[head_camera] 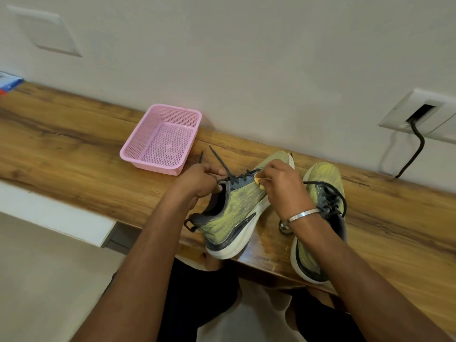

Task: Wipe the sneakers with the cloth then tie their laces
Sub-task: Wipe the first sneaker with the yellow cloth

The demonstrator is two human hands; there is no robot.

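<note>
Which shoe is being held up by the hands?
The left sneaker, nearer the pink basket. The left hand grips its collar and the right hand presses a yellow cloth on it. The right sneaker lies untouched on the table.

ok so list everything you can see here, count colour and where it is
sneakers: 2, yellow-green with dark trim and white soles; left sneaker tilted at the table's near edge, right sneaker beside it
laces: dark, loose ends up from the left sneaker
cloth: 1, yellow, mostly hidden in the right hand
basket: 1, pink, by the wall
table: 1, wood
wall socket: 1, white, dark cable plugged in
bracelet: 1, silver, right wrist
hands: left hand grips the left sneaker's collar; right hand holds the cloth on its upper
</note>
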